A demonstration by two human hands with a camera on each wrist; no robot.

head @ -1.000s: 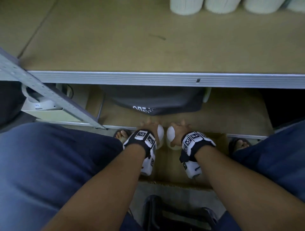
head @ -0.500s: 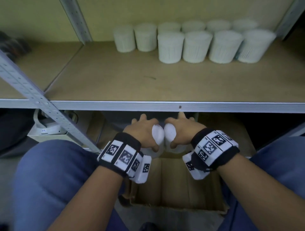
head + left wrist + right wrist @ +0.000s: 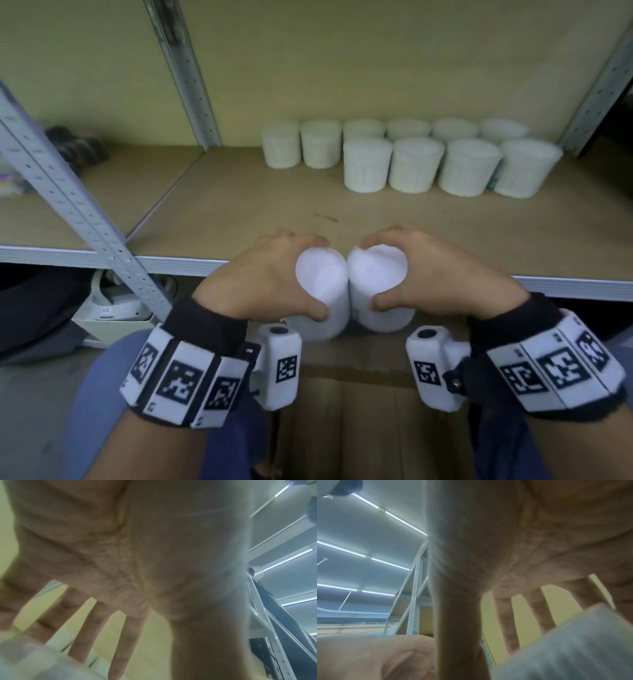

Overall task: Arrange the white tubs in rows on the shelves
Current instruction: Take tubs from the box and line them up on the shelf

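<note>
Two smooth white cylindrical tubs, sides touching, held just above the shelf's front edge. Left hand wraps the left tub, thumb on the near side; right hand does the same on the right tub. Each grip holds one tub. Wrist views are blurred, probably a tub edge at the fingers. Shelf is matte brown board with a metal lip. Ten ribbed white tubs stand in two rows at the back right. Cardboard box below.
</note>
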